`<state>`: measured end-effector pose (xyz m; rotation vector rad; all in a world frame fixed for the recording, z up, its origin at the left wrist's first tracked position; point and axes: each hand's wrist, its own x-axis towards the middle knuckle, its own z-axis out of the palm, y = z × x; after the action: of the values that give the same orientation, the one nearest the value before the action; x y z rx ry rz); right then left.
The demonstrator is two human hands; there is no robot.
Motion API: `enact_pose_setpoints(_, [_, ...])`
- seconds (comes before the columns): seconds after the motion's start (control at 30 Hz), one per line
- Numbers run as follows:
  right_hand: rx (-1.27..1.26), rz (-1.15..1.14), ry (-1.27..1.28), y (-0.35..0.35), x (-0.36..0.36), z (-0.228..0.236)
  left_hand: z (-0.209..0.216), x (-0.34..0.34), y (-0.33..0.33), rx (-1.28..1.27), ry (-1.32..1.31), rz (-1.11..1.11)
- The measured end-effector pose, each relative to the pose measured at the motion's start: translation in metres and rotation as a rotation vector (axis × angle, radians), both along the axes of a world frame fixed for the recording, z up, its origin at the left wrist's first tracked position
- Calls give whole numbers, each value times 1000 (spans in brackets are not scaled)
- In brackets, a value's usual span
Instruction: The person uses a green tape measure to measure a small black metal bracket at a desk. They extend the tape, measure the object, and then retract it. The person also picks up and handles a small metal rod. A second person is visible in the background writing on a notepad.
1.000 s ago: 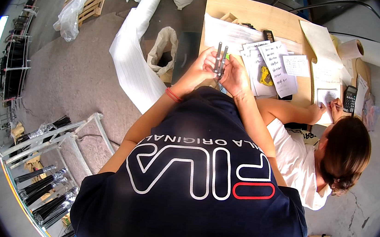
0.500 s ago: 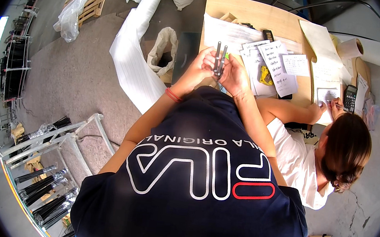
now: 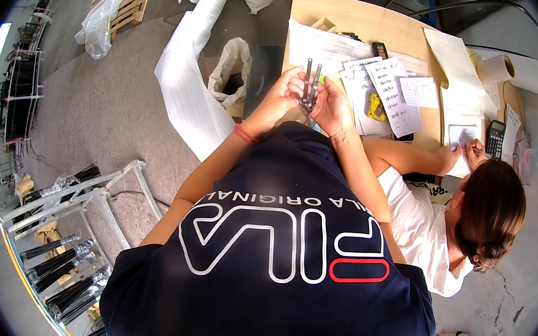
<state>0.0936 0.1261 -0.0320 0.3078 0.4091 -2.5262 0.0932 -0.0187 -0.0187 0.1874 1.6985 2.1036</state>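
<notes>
The grey workshop floor (image 3: 91, 110) spread left of a wooden worktop (image 3: 357, 13). Near its close edge, two-handed handling was under way — the left hand (image 3: 284, 94) pinched a two-pronged metal piece (image 3: 316, 81), the right hand (image 3: 332, 112) half-curled around its lower end. Any regrip called for steady support, I judged. Both forearms (image 3: 365, 171) angled inward, prong tips clear.

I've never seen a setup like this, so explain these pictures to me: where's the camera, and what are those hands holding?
No machine here: a wide fisheye camera on someone's head looks down, so straight edges bend near the rim. That person's bare left hand and right hand hold slim grey metal rods; I can't tell whether they're joined. Papers and a dark calculator lie on the wooden table. A co-worker in white is at the right.
</notes>
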Motion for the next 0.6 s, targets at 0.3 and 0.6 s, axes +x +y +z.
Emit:
enact_pose_setpoints(0.3, [3, 1, -7, 1, -1, -2, -5, -3, -1, -4, 13, -14])
enact_pose_setpoints(0.6, [56, -61, -12, 4, 0, -2, -4, -3, -1, -643, 735, 121])
